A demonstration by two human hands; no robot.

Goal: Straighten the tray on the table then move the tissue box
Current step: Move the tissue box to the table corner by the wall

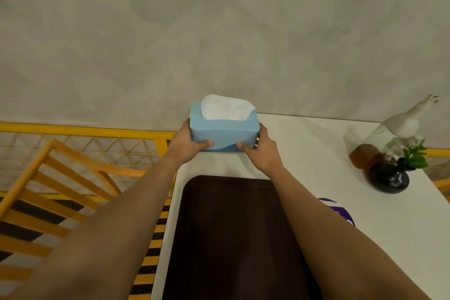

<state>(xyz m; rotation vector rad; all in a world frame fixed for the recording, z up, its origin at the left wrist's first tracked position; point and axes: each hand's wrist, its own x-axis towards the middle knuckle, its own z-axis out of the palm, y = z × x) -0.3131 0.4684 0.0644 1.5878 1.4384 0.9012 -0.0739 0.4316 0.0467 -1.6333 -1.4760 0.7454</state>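
Tissue box: a pale blue tissue box [224, 133] sits at the far edge of the white table [316, 202], just beyond the tray and close to the grey wall [219, 31]. You cannot tell whether it rests on the table or is slightly lifted.
Contents of box: a white tissue [226, 107] puffs up out of the opening on top.
Your left hand: your left hand [187, 143] clasps the left end of the box, thumb pressed on the near face.
Your right hand: your right hand [259, 151] clasps the right end of the box, thumb on the near face.
Tray: a dark brown tray [231, 238] lies flat on the table between your forearms, nearer to you than the box, its long sides running away from you. Nothing lies in it.
Right of the tray: a purple and white object [338, 212] shows past your right forearm, too hidden to identify.
Far right of the tray: a dark round vase [389, 178] holds green leaves [415, 154]; beside it stand a brown jar [364, 156] and a white figurine [409, 122].
Left of the tray: orange railings [73, 151] stand off the table edge.
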